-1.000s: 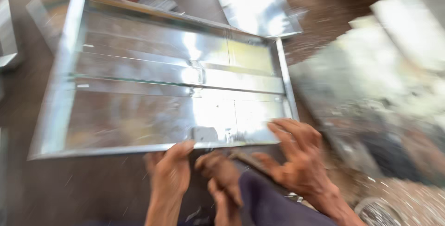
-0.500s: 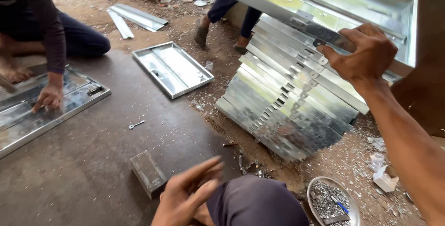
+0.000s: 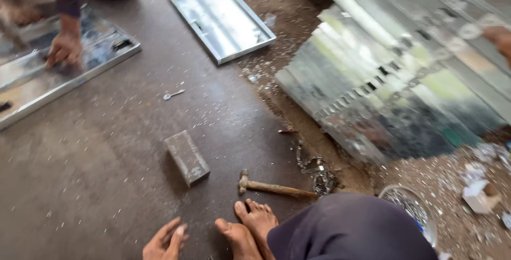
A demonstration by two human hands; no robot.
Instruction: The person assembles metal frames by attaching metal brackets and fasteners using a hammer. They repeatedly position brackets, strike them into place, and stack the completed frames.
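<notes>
Head view, the only one supplied. I record the left hand (image 3: 166, 238) at the bottom edge, resting flat on the dark floor (image 3: 106, 175), fingers loosely spread and holding nothing. Just right of it are the person's two bare feet (image 3: 247, 228), and beyond those a dark-clothed knee (image 3: 351, 230).

The right hand (image 3: 501, 39) shows only as a blurred sliver at the right edge, against the stack of metal sheets (image 3: 394, 84). I cannot tell how far it is open, nor whether it has hold of a sheet. The stack leans, sheets overlapping, on the gritty ground below and to the left of that hand.

Nearest the left hand, just above it, lies a grey rectangular block (image 3: 187, 157). To the upper right of the hand, just above the feet, a hammer (image 3: 275, 187) with a wooden handle lies flat, head towards the block. A small tangle of metal scraps (image 3: 319, 173) sits at the handle's far end. A round bowl (image 3: 410, 206) of small metal bits stands beside the knee.

Well apart, further up, a shallow metal tray (image 3: 221, 17) lies on the floor. At upper left another person's hand (image 3: 64, 48) presses on a long metal panel (image 3: 58, 73).
</notes>
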